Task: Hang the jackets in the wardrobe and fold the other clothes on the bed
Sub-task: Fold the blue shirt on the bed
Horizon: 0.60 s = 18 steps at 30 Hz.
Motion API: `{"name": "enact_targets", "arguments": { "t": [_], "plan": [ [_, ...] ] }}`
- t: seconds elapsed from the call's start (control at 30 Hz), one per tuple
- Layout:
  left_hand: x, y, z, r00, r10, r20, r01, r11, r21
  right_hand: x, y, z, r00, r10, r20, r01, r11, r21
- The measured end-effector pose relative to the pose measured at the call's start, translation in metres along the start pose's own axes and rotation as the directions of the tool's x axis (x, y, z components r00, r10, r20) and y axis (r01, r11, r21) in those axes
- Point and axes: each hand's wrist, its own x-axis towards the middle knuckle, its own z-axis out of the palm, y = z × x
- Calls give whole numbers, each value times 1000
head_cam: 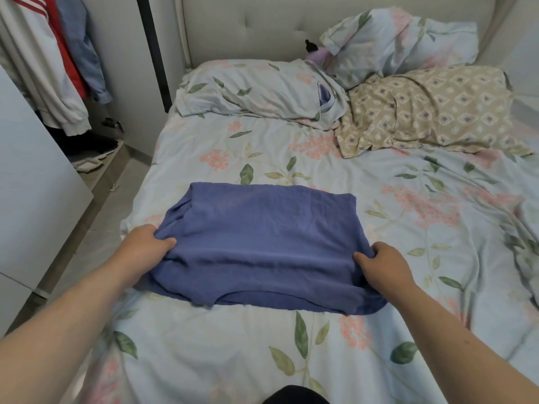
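Observation:
A blue-purple garment [262, 228] lies partly folded on the floral bed sheet [393, 228], its layers stacked in a rough rectangle. My left hand [145, 246] pinches its left edge, thumb on top of the cloth. My right hand [382, 266] grips its right edge, fingers curled into the fabric. Both hands hold the near part of the garment low against the sheet. At the far left, jackets [52, 68] hang in the open wardrobe [122, 83]: a white one with red stripes, a red one and a light blue one.
Two floral pillows [256, 88] and a beige patterned pillow [431, 109] lie by the padded headboard [248, 27]. A white cabinet [32, 185] stands at the left. Dark items lie on the wardrobe floor [90, 153]. A narrow strip of floor runs beside the bed.

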Motion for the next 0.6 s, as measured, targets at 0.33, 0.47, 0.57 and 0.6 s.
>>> {"name": "enact_targets", "arguments": {
  "t": [0.33, 0.47, 0.57, 0.6],
  "plan": [
    [-63, -44, -6, 941, -231, 249, 279, 944, -177, -43, 50, -20, 920, 227, 320, -360, 814, 456],
    [-74, -51, 2, 990, -120, 70, 120, 993, 7, -53, 63, -12, 892, 203, 404, -413, 730, 545],
    [-82, -38, 10, 983, 113, -142, -30, 874, 486, -53, 66, -3, 913, 198, 356, -380, 731, 566],
    [-83, -28, 17, 949, 259, -180, -95, 779, 620, -51, 67, -2, 916, 196, 349, -374, 730, 572]
  ]
}}
